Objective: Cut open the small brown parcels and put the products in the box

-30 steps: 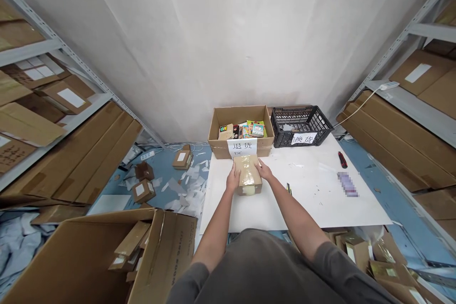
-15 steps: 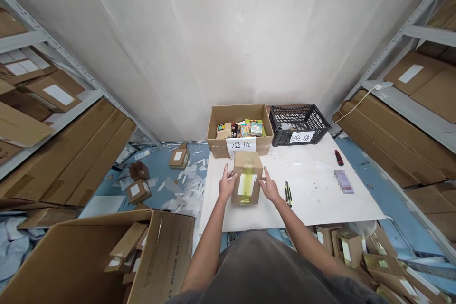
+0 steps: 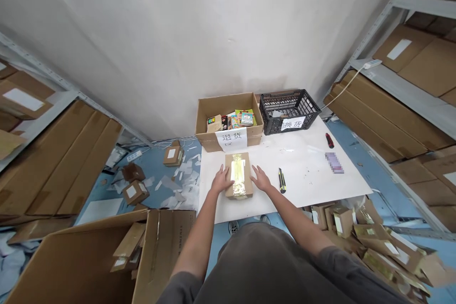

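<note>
A taped cardboard box (image 3: 231,192) lies flat on the white table (image 3: 299,152) in front of me. Clear yellowish tape runs over its top and across a white label (image 3: 238,171). On its left side rests my left hand (image 3: 221,180), fingers spread, the thumb touching the top near the label. My right hand (image 3: 261,179) is beside the right edge, fingers stretched out and apart; whether they touch the cardboard is hard to see. To the right of that hand lies a black and yellow utility knife (image 3: 281,180).
Behind stands an open carton (image 3: 210,142) of small colourful boxes, beside a black plastic crate (image 3: 272,126). A red utility knife (image 3: 329,140) lies at the table's right. A large open carton (image 3: 167,247) stands at lower left; several parcels (image 3: 374,237) pile up at lower right. Shelves flank both sides.
The box has gone from tilted up between both hands to lying flat on the table. My hands have come down with it and their hold has loosened. The camera view has shifted.
</note>
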Tool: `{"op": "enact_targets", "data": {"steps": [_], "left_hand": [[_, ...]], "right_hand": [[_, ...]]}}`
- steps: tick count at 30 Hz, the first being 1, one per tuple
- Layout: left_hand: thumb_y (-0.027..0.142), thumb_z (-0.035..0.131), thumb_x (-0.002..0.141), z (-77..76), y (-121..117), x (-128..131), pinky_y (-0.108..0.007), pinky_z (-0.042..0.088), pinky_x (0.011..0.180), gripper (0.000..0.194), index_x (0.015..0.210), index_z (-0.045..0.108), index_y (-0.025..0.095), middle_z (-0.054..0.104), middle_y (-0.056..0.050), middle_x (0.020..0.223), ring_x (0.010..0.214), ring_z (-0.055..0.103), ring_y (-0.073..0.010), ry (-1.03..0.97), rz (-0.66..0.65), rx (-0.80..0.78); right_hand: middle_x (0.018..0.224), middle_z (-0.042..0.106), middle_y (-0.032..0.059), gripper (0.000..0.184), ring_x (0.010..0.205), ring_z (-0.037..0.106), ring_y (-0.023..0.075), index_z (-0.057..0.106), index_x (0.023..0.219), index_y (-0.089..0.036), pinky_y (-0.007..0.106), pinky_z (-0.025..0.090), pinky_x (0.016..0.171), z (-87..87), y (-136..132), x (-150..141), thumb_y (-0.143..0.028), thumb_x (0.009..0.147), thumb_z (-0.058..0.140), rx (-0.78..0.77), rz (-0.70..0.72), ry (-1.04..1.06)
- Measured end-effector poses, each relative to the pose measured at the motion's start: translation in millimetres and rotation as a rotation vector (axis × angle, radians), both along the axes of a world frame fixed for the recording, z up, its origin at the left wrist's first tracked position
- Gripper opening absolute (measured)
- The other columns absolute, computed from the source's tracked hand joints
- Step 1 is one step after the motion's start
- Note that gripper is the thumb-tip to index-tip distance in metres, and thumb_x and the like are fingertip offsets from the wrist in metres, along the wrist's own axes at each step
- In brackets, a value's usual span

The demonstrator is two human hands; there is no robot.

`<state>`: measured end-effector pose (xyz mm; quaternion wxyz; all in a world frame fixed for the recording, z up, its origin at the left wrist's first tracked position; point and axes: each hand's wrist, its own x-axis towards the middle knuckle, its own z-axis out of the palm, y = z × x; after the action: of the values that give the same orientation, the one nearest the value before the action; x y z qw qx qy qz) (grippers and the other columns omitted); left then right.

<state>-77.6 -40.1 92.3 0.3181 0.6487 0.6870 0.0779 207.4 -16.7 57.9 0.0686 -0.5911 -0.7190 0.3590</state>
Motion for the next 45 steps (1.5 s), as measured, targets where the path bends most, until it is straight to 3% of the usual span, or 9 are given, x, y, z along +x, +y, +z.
{"op": "enact_targets", "data": {"steps": [5,11,16,21,27,32,37,41,45], "left_hand": [[0.052,0.095,0.043,23.2,39,-18,-0.052,0.035,0.119,0.147,0.166,0.016,0.035,0.003,-0.008,0.176,0.158,0.016,-0.0458,0.257,-0.355,-0.183],[0.062,0.094,0.036,24.6,59,-5,-0.057,0.038,0.115,0.159,0.167,0.008,0.035,-0.005,-0.012,0.175,0.156,0.015,-0.0508,0.385,-0.389,-0.271],[0.058,0.095,0.039,22.7,49,3,-0.058,0.038,0.115,0.161,0.167,-0.001,0.034,-0.005,-0.012,0.175,0.156,0.016,-0.0507,0.425,-0.339,-0.266],[0.062,0.093,0.043,16.0,39,23,-0.059,0.038,0.115,0.161,0.166,-0.006,0.034,-0.01,-0.011,0.175,0.156,0.013,-0.0515,0.392,-0.268,-0.293],[0.061,0.096,0.037,6.3,38,30,-0.063,0.022,0.123,0.164,0.167,0.003,0.029,-0.003,-0.015,0.175,0.158,-0.005,-0.05,0.38,-0.281,-0.224],[0.069,0.093,0.039,-1.4,41,31,-0.062,0.009,0.126,0.159,0.166,0.011,0.021,-0.002,-0.023,0.173,0.159,-0.009,-0.0444,0.312,-0.313,-0.159],[0.07,0.093,0.043,-7.4,46,37,-0.064,0.015,0.124,0.156,0.165,0.014,0.014,0.002,-0.031,0.171,0.159,-0.004,-0.0461,0.222,-0.285,-0.161],[0.071,0.091,0.049,-13.9,46,39,-0.067,0.022,0.12,0.15,0.165,0.014,0.014,0.002,-0.032,0.17,0.158,-0.005,-0.0473,0.17,-0.277,-0.12],[0.073,0.088,0.054,-21.5,45,36,-0.068,0.023,0.119,0.142,0.165,0.018,0.017,0.003,-0.031,0.171,0.159,-0.004,-0.0467,0.114,-0.286,-0.096]], "right_hand": [[0.165,0.037,0.0136,0.067,0.153,0.032,0.0278,0.036,0.162,-0.023,0.043,0.032,0.12,-20.9,0,69,-0.032,0.099,0.055,-0.007,-0.104,-0.058],[0.136,0.065,0.0194,0.062,0.126,0.064,0.0295,0.045,0.153,-0.014,0.041,0.049,0.104,-68.9,-3,155,-0.031,0.095,0.056,-0.26,-0.394,-0.122],[0.136,0.061,0.024,0.068,0.123,0.065,0.032,0.043,0.153,-0.014,0.041,0.053,0.097,-100.2,-6,165,-0.034,0.091,0.063,-0.278,-0.486,-0.142],[0.126,0.066,0.0219,0.058,0.114,0.07,0.0311,0.053,0.139,-0.016,0.039,0.055,0.09,-110.9,1,150,-0.026,0.084,0.068,-0.28,-0.556,-0.129],[0.114,0.073,0.0111,0.055,0.097,0.074,0.0237,0.047,0.137,-0.02,0.033,0.058,0.082,-81.2,18,129,-0.022,0.083,0.061,-0.233,-0.518,0.045],[0.12,0.071,0.0038,0.073,0.08,0.074,0.0171,0.019,0.157,-0.027,0.032,0.059,0.079,-11.6,37,64,-0.022,0.09,0.048,-0.12,-0.316,0.364],[0.128,0.071,0.0065,0.065,0.106,0.071,0.0249,0.024,0.163,-0.031,0.034,0.052,0.094,44.0,43,-21,-0.028,0.101,0.043,0.056,-0.088,0.21],[0.127,0.071,0.0097,0.063,0.112,0.068,0.0279,0.027,0.165,-0.03,0.035,0.049,0.096,49.4,43,-67,-0.026,0.103,0.042,0.003,-0.023,-0.012],[0.122,0.073,0.0126,0.072,0.113,0.069,0.0295,0.024,0.165,-0.028,0.037,0.05,0.095,45.1,46,-87,-0.028,0.099,0.054,-0.059,-0.03,-0.152]]}}
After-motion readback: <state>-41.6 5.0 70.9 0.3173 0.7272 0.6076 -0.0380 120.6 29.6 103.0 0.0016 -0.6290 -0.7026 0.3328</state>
